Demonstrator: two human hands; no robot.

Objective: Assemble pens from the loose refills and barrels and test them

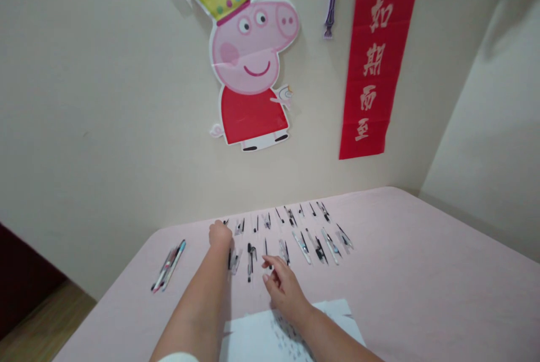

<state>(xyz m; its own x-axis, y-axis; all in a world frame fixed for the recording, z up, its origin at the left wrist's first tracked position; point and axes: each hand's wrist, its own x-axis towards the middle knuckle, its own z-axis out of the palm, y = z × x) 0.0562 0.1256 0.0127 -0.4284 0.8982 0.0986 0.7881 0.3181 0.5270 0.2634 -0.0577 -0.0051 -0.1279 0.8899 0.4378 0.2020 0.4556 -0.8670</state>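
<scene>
My left hand (220,233) is stretched out to the far left end of the back row of pen parts. Its fingers are curled down and mostly hidden, with a dark pen piece (226,221) showing just beyond them. Closer to me, my right hand (283,282) hovers with bent fingers and the thumb apart, holding nothing I can see. A thin black refill (265,246) lies by its fingertips, and a dismantled pen (284,251) is just beyond. Other pen parts, such as a black pen piece (249,263) and a clear barrel (236,261), lie between my arms.
Taken-apart pens lie in two rows on the pink tabletop (422,272), including a white pen barrel (301,247) at right. Several whole pens (169,266) lie bunched at left. White paper (248,339) with small dark bits is under my right forearm. A wall (126,125) stands behind.
</scene>
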